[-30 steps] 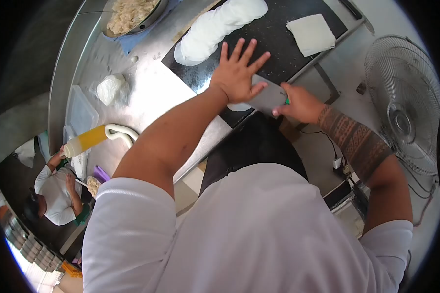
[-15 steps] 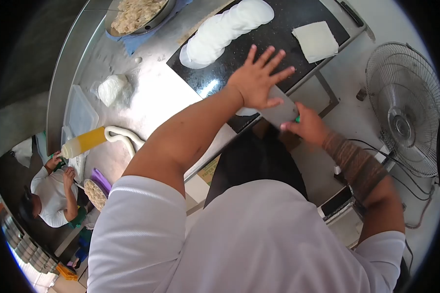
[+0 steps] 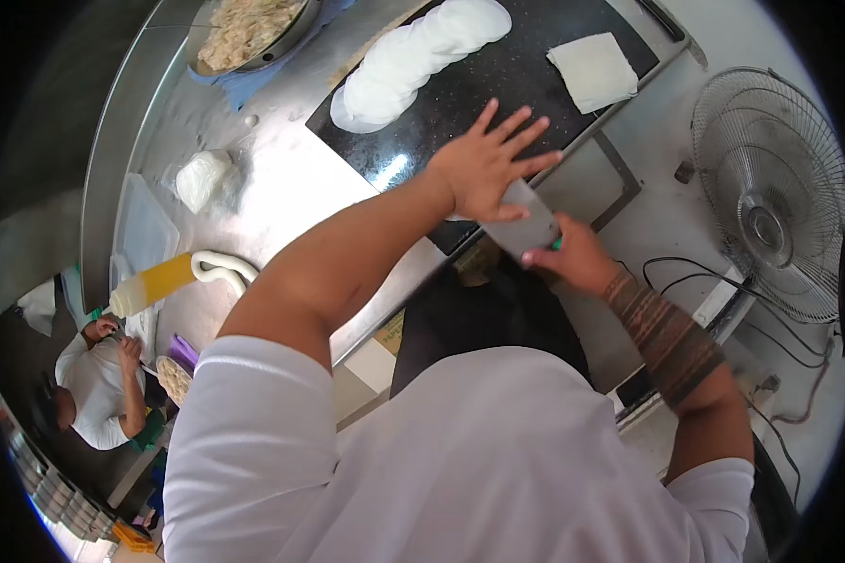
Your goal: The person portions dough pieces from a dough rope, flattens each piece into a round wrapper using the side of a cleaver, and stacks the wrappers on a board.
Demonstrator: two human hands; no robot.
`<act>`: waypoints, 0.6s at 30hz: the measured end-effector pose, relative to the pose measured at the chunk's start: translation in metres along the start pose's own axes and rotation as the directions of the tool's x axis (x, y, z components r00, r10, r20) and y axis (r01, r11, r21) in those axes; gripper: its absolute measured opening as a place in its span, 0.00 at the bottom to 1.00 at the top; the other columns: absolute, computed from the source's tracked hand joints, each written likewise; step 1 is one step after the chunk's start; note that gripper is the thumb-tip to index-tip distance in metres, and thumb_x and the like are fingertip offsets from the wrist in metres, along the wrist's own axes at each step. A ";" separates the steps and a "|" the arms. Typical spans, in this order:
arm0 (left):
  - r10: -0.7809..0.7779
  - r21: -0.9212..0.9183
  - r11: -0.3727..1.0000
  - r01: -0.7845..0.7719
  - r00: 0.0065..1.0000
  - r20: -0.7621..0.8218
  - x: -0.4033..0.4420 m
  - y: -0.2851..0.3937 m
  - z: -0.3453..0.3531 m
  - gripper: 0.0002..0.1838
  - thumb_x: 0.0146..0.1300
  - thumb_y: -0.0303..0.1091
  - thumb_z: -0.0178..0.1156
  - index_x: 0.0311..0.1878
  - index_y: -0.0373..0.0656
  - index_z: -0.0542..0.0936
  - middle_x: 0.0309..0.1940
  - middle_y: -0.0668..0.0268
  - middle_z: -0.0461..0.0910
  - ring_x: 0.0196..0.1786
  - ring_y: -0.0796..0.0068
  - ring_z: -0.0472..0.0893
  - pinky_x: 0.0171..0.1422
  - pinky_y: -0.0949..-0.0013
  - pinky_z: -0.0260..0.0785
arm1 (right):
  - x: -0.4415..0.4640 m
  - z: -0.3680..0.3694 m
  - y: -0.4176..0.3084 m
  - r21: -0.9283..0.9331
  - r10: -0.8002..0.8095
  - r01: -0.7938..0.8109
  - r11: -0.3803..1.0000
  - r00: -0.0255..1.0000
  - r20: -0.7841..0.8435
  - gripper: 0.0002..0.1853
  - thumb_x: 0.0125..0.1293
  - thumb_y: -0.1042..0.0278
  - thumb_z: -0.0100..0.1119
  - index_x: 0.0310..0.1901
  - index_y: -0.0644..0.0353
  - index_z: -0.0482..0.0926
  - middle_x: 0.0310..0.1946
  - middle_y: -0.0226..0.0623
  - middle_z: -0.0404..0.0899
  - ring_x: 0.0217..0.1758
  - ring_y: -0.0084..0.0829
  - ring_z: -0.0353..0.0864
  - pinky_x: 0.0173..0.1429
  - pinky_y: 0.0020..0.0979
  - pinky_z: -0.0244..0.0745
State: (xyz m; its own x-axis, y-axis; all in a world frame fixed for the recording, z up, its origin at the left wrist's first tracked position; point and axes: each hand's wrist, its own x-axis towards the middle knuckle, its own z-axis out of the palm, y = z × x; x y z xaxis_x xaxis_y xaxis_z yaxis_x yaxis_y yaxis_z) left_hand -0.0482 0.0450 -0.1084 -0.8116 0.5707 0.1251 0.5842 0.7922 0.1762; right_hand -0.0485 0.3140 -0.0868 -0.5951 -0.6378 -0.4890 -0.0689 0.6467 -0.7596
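My right hand point(image 3: 580, 258) grips a broad, flat-bladed cleaver point(image 3: 526, 225), with a bit of green handle showing between the fingers. Fingers spread wide, my left hand point(image 3: 490, 164) lies on the far end of the blade, near the front edge of a black board point(image 3: 498, 80). A sliver of something white shows by the blade; most of it is hidden under my hand. Farther up the board, thin round dough wrappers point(image 3: 422, 61) overlap in a row. A folded white cloth point(image 3: 593, 73) sits at the board's right side.
On the steel table are a bowl of filling point(image 3: 253, 33), a plastic-wrapped lump point(image 3: 207, 180), a dough rope point(image 3: 223, 266) and a yellow oil bottle point(image 3: 155, 283). A wire fan point(image 3: 770, 197) stands at right. Another person point(image 3: 103, 385) works at far left.
My left hand and the cleaver have shifted slightly left and down in view, along with the whole scene. The left hand stays spread on the blade; the right keeps its hold.
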 end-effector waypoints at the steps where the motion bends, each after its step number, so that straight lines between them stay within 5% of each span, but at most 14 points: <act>1: -0.005 0.036 0.999 0.006 1.000 -0.020 0.011 -0.010 -0.002 0.49 0.66 0.74 0.59 0.88 0.68 0.61 0.89 0.52 0.53 0.90 0.44 0.53 0.90 0.29 0.40 | 0.002 -0.010 -0.005 -0.015 0.024 -0.024 1.000 1.000 -0.012 0.35 0.63 0.57 0.82 0.66 0.67 0.78 0.55 0.51 0.88 0.62 0.47 0.87 0.68 0.43 0.79; 4: -0.045 0.120 0.991 0.056 0.995 -0.090 0.028 -0.040 0.000 0.49 0.66 0.75 0.58 0.88 0.68 0.61 0.89 0.52 0.54 0.90 0.44 0.54 0.89 0.29 0.40 | 0.040 -0.038 -0.005 -0.075 -0.112 0.108 0.991 0.993 -0.049 0.35 0.61 0.55 0.83 0.62 0.69 0.79 0.52 0.54 0.88 0.57 0.46 0.88 0.63 0.44 0.81; 7: -0.067 0.167 0.982 0.089 0.989 -0.135 0.032 -0.065 -0.005 0.50 0.67 0.75 0.58 0.88 0.67 0.61 0.89 0.52 0.53 0.90 0.45 0.53 0.89 0.29 0.39 | 0.067 -0.060 -0.032 -0.319 -0.043 0.028 0.947 0.998 -0.040 0.34 0.61 0.54 0.83 0.60 0.69 0.80 0.50 0.55 0.87 0.56 0.48 0.88 0.61 0.45 0.81; 11: 0.053 0.112 0.993 -0.037 0.988 -0.144 0.026 -0.062 -0.021 0.50 0.66 0.75 0.59 0.88 0.66 0.60 0.89 0.51 0.52 0.90 0.44 0.51 0.89 0.29 0.39 | 0.045 -0.028 -0.021 -0.049 -0.068 0.065 0.997 0.996 -0.063 0.34 0.62 0.55 0.83 0.62 0.68 0.80 0.52 0.53 0.88 0.57 0.46 0.88 0.63 0.44 0.81; 13: 0.033 0.088 0.996 -0.032 0.999 -0.015 0.006 -0.033 -0.009 0.52 0.65 0.75 0.59 0.88 0.66 0.59 0.90 0.50 0.51 0.91 0.43 0.50 0.90 0.30 0.38 | 0.019 0.005 0.005 0.120 -0.068 0.071 0.990 0.997 -0.026 0.32 0.64 0.56 0.82 0.63 0.66 0.81 0.54 0.49 0.89 0.57 0.40 0.88 0.65 0.41 0.79; 15: 0.086 -0.085 0.993 -0.083 0.996 0.030 0.004 -0.005 0.003 0.52 0.64 0.75 0.60 0.89 0.67 0.59 0.90 0.51 0.51 0.90 0.43 0.51 0.89 0.28 0.38 | -0.009 0.020 0.012 0.117 -0.017 0.024 0.993 0.998 -0.063 0.35 0.62 0.54 0.83 0.64 0.68 0.80 0.54 0.52 0.88 0.58 0.45 0.88 0.65 0.43 0.80; 18: 0.052 0.037 0.998 -0.052 0.999 -0.003 0.040 -0.015 0.003 0.52 0.64 0.76 0.60 0.88 0.68 0.60 0.89 0.53 0.53 0.90 0.45 0.53 0.90 0.29 0.39 | 0.005 -0.007 0.021 0.041 0.001 0.003 0.999 0.995 -0.097 0.35 0.63 0.53 0.83 0.63 0.69 0.79 0.54 0.53 0.88 0.58 0.48 0.88 0.65 0.45 0.80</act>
State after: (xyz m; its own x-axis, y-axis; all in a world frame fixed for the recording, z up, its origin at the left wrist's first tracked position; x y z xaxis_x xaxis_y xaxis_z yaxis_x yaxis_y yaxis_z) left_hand -0.0898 0.0570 -0.1088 -0.7799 0.6106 0.1375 0.6254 0.7688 0.1332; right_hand -0.0579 0.3275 -0.1024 -0.6700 -0.5934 -0.4460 -0.0379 0.6273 -0.7778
